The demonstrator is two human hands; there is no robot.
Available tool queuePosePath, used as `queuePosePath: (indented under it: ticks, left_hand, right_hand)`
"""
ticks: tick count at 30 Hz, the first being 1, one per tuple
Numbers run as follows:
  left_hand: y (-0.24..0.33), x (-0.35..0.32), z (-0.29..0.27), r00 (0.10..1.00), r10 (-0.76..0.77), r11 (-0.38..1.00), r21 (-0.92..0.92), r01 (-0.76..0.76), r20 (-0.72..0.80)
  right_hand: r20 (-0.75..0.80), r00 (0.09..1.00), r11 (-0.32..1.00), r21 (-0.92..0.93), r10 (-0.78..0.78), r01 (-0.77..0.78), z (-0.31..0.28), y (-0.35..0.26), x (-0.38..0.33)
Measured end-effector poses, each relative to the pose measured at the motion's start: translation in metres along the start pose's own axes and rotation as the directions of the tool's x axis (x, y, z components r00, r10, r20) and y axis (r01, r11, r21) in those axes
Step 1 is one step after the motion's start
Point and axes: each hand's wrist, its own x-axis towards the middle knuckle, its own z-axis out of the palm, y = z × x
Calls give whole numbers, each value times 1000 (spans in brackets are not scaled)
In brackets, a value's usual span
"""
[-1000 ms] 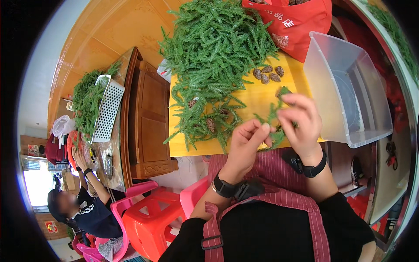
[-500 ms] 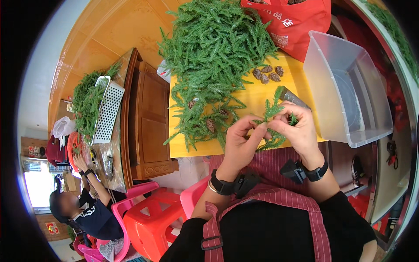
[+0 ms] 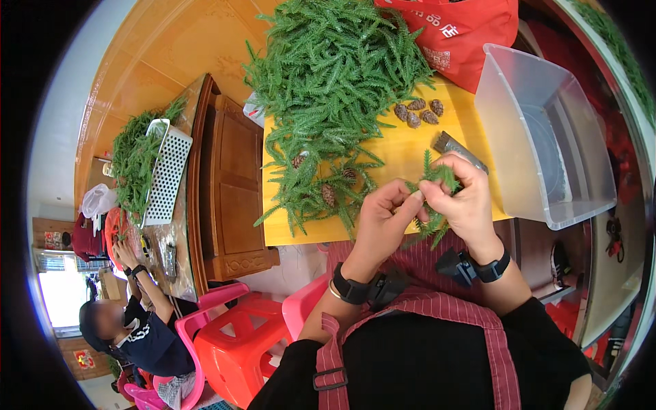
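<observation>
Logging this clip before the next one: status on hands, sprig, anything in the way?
Left hand and right hand both pinching green sprig. Sprig over near edge of yellow table. Nothing seen blocking; grey-brown bundle lies just beyond right hand.

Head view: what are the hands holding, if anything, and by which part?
A green sprig, pinched around its middle by the left hand and the right hand together; the exact spot is hidden.
</observation>
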Motion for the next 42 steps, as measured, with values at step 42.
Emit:
queuePosePath:
  ticks: [42]
  left_hand:
    - [12,2,-14,890,183,936,-203,-287,-417]
  right_hand:
    - [201,958,979,44,-204,200,-1,10,4]
